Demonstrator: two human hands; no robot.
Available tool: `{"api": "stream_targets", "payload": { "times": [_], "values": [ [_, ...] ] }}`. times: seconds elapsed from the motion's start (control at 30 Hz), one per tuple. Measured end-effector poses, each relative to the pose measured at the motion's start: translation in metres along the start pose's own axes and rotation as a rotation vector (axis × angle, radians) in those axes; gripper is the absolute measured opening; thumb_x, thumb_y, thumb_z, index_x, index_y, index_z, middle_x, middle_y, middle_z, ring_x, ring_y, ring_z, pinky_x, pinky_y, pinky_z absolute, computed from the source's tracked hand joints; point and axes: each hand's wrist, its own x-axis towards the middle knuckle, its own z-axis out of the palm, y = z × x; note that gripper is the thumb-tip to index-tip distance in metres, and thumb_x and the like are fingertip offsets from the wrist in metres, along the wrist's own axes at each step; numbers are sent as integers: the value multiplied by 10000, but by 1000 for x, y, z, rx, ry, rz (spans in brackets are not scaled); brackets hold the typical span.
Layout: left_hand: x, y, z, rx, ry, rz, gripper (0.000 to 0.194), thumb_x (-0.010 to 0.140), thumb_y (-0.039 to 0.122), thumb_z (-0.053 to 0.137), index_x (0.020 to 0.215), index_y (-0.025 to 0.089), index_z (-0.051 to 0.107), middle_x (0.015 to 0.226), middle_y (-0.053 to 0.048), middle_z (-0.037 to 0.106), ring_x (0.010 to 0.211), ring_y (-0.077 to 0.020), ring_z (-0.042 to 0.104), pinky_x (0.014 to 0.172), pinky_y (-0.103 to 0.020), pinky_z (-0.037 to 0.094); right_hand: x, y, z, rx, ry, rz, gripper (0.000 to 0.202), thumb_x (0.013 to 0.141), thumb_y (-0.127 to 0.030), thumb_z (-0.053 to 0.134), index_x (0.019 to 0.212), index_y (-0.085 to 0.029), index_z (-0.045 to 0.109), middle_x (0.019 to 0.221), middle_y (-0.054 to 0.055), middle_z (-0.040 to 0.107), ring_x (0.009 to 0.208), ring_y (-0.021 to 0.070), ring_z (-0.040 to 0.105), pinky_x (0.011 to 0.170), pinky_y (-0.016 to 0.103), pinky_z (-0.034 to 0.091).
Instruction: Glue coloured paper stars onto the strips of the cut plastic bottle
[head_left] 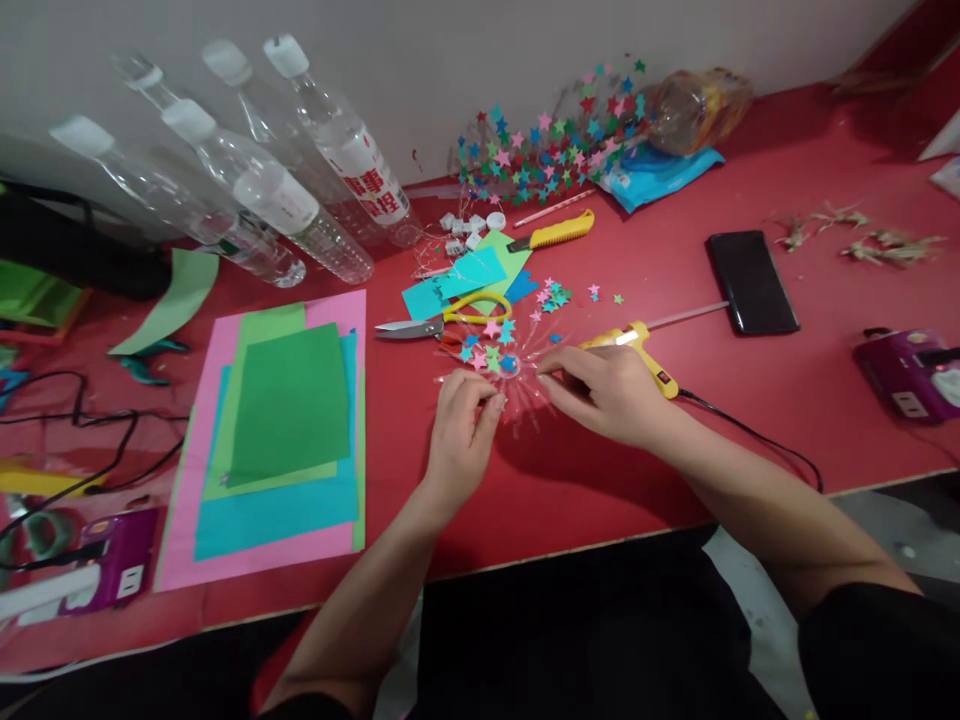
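A clear plastic piece with many thin strips fanned out (pixel 517 395) lies on the red table, several of its strips tipped with coloured paper stars (pixel 491 357). My left hand (pixel 463 420) is at its left side, thumb and index finger pinched; what they hold, if anything, is too small to make out. On the right side of the piece is my right hand (pixel 604 392), its fingers bent and drawn together near the strip ends, with nothing clearly visible between them. Loose small stars (pixel 553 295) lie just beyond. A yellow glue gun (pixel 636 340) rests beside my right hand.
Yellow-handled scissors (pixel 442 322), a yellow cutter (pixel 555 232) and paper pieces lie behind the hands. Coloured sheets (pixel 289 410) are stacked left, bottles (pixel 285 200) behind them. A starred plastic piece (pixel 547 150) is at the back, a phone (pixel 752 282) right. A cord (pixel 757 435) trails from the glue gun.
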Motion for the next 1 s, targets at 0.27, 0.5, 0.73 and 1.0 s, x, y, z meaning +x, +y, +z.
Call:
{"api": "stream_targets", "payload": {
  "times": [0.27,0.5,0.73,1.0],
  "values": [
    [3,0,-4,99,27,126,87,946,203,506,911,189,585,918,-44,594,881,-172,551,824,-327,447,0,-3,3,0,-48,8,251,924,-286,462,918,-144,669,593,1,629,516,97,528,547,230,338],
    [2,4,-4,79,-13,137,149,955,160,451,931,174,598,946,-61,610,912,-176,563,844,-331,453,-3,-7,22,18,-178,96,239,911,-309,498,980,-157,670,636,15,647,555,118,541,573,236,326],
    [3,2,0,61,-7,102,67,923,199,544,927,171,605,950,-58,613,916,-175,578,836,-329,477,-1,-8,23,121,-205,185,158,892,-260,515,911,-169,642,609,-20,582,534,93,486,561,215,303],
    [6,3,-4,-16,-40,55,133,943,227,507,875,182,611,918,-45,605,887,-168,579,821,-329,479,-1,-10,25,145,-190,186,134,847,-252,515,838,-171,621,595,-22,575,523,92,482,554,214,301]
  ]
}}
